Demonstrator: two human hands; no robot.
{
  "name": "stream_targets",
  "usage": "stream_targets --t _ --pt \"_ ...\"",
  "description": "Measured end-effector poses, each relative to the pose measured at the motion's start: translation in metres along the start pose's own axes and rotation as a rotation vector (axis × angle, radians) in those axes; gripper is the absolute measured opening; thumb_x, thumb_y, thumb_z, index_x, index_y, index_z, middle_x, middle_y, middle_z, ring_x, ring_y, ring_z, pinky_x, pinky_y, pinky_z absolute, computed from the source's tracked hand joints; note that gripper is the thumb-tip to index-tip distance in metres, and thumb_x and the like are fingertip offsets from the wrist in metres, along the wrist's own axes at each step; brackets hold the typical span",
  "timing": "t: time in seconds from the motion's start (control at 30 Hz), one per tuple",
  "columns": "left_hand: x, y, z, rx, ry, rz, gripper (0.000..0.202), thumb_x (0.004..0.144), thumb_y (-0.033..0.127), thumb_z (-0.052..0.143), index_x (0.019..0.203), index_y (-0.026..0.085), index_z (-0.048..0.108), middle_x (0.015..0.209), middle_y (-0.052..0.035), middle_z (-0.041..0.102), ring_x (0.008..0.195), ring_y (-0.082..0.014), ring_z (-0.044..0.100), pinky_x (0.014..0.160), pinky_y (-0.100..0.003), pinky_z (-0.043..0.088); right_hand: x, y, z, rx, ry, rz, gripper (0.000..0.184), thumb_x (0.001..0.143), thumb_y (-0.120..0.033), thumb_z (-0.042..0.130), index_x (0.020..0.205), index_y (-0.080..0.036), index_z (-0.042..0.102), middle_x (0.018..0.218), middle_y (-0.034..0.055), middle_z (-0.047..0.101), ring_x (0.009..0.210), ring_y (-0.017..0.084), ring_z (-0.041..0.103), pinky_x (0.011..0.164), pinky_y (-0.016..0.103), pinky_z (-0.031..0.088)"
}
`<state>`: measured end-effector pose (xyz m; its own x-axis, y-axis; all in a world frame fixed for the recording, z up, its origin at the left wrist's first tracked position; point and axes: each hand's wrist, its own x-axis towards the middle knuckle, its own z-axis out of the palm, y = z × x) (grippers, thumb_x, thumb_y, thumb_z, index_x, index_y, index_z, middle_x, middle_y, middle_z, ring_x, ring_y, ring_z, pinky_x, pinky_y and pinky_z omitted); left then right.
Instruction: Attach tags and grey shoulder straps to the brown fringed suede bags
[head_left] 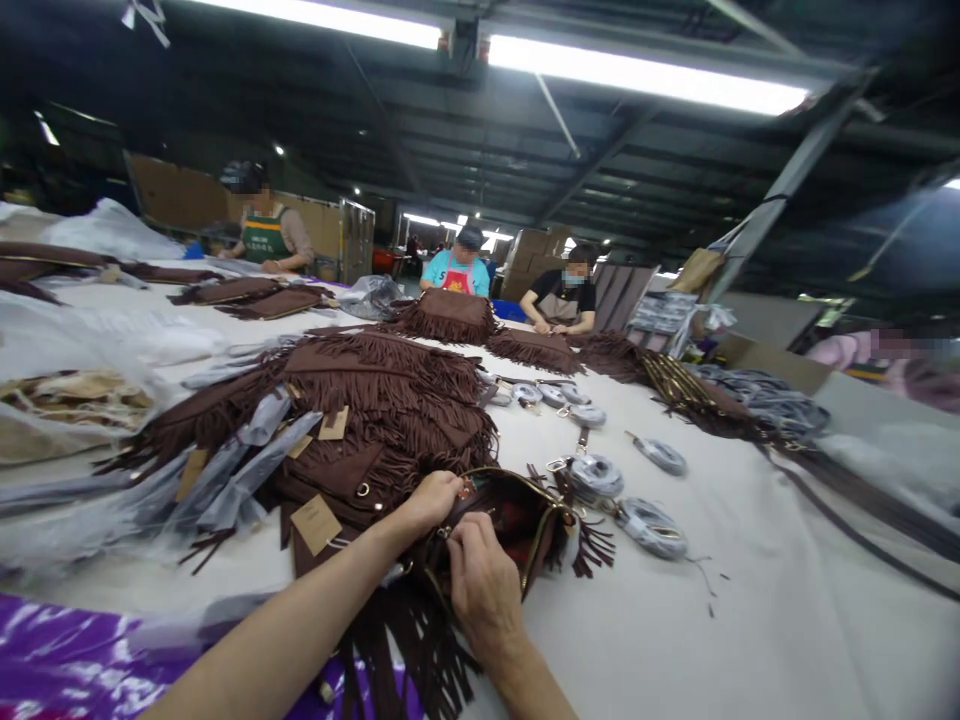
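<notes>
On the bench, near its front edge, lies an open fringed bag, with a stack of fringed bags behind it to the left. Wrapped straps lie just right of it. More bags sit toward the far edge, where three people stand.

fringed bag under both hands: dark brown, gold rim, red inside
paper tags left of the hands: light tan
table right of the hands: plain white
cloth below-left: purple, white swirls
</notes>
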<state>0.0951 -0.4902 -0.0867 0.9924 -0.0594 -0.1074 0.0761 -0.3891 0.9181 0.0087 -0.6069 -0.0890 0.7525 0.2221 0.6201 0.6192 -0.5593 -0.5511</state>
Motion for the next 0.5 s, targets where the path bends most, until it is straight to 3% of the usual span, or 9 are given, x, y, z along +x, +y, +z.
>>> stream_targets --t 0.17,0.23,0.3,0.4,0.5 --pt "-0.003 0.020 -0.017 0.109 -0.220 0.082 0.029 0.077 0.037 0.052 0.058 0.016 0.054 0.056 0.0013 0.051 0.059 -0.0149 0.044 0.056 -0.025 0.031 0.004 0.002 -0.013 0.126 -0.004 0.073 0.020 0.097 -0.020 0.033 0.079 -0.024 0.041 0.060 -0.0065 0.042 0.052 0.013 0.048 0.049 0.018 0.042" --pt "0.007 0.038 -0.024 0.158 -0.324 0.098 0.034 0.077 0.040 0.056 0.054 0.015 0.056 0.051 0.0008 0.051 0.053 -0.0149 0.044 0.053 -0.026 0.031 0.001 0.005 -0.012 0.214 -0.026 0.077 0.018 0.096 -0.023 0.037 0.078 -0.024 0.042 0.062 -0.0060 0.045 0.054 0.012 0.048 0.051 0.018 0.042" --pt "0.024 0.061 -0.023 0.182 -0.351 0.122 0.036 0.083 0.041 0.053 0.059 0.015 0.059 0.054 -0.0007 0.056 0.052 -0.0157 0.049 0.053 -0.027 0.034 -0.003 0.010 -0.007 0.292 -0.063 0.064 0.017 0.093 -0.025 0.041 0.077 -0.023 0.044 0.065 -0.0041 0.050 0.058 0.013 0.049 0.054 0.020 0.041" --pt "0.055 0.097 0.007 0.183 -0.296 0.165 0.028 0.091 0.036 0.053 0.077 0.014 0.063 0.074 -0.0040 0.064 0.068 -0.0163 0.059 0.064 -0.026 0.044 -0.010 0.019 0.005 0.306 -0.108 0.046 0.017 0.093 -0.028 0.044 0.076 -0.023 0.048 0.067 -0.0021 0.054 0.060 0.015 0.051 0.055 0.022 0.041" --pt "0.080 0.119 0.059 0.176 -0.298 0.167 0.026 0.093 0.035 0.057 0.104 0.012 0.062 0.101 -0.0073 0.064 0.087 -0.0178 0.062 0.078 -0.034 0.052 -0.021 0.031 0.019 0.307 -0.056 0.051 0.017 0.095 -0.033 0.045 0.087 -0.024 0.056 0.075 0.0017 0.062 0.067 0.020 0.059 0.062 0.026 0.048"
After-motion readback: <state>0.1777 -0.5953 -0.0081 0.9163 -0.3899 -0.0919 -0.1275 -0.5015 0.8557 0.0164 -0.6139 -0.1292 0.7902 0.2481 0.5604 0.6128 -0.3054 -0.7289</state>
